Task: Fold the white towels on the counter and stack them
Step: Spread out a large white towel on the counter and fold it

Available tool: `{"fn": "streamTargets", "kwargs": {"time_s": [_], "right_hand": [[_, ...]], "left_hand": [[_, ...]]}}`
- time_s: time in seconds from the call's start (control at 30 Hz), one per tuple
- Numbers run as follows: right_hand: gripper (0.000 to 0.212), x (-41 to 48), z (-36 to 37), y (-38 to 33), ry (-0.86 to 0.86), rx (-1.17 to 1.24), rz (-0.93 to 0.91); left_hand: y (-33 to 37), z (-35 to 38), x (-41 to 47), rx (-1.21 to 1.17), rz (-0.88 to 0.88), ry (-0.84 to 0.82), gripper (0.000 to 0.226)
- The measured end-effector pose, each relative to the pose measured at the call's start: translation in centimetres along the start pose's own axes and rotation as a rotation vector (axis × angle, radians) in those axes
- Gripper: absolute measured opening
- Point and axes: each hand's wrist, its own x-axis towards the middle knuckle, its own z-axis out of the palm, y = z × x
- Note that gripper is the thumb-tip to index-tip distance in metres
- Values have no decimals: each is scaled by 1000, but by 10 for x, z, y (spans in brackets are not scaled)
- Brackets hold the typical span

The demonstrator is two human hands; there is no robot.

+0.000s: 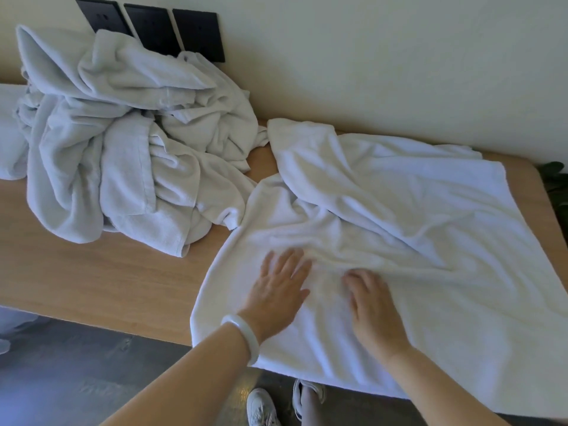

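Both forearms reach in from 6 o'clock, palms down on the towel (415, 229). Left hand (281, 290), with a pale bangle (242, 336) on its wrist, lies flat with fingers straight and slightly spread, pressing the cloth. Right hand (373, 309), just beside it toward 3 o'clock, rests with fingers close together and tips bent down onto the cloth; it lifts no fold. That towel lies unfolded and wrinkled over the counter (92, 272) from 5 to 3 o'clock, its near edge hanging over the counter's front. A crumpled heap (123, 149) of white towels sits at 10 o'clock, touching the spread one. White shoes (262, 407) stand on the floor at 6 o'clock. Black wall plates (153, 26) hang at 11 o'clock.
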Motion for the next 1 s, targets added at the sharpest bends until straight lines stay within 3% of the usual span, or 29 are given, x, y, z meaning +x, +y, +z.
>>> {"fn": "streamTargets", "kwargs": {"time_s": [0.1,0.17,0.43,0.6,0.63,0.73,0.83,1.0], "right_hand": [[28,9,-14,56,101,-133,284],[30,-5,-23,78,98,-213,365],[32,-53,-46,73,-72,-138,189],[37,18,-51,64,-9,-1,100],[40,35,-46,61,-32,39,87],[53,72,-21,67,-275,61,32],[86,89,-5,94,-439,-24,93],[93,100,-7,109,-460,-74,172]], "left_hand": [[-17,13,-2,54,-117,-110,61],[-24,15,-15,71,-160,-112,61],[-1,3,-65,53,-185,-97,61],[-11,-30,5,36,-132,201,33],[-13,-38,24,15,-169,194,34],[-22,-50,65,-34,-241,-115,87],[-45,-43,78,-9,-299,-381,103],[-57,-37,88,-54,-380,-354,122]]}}
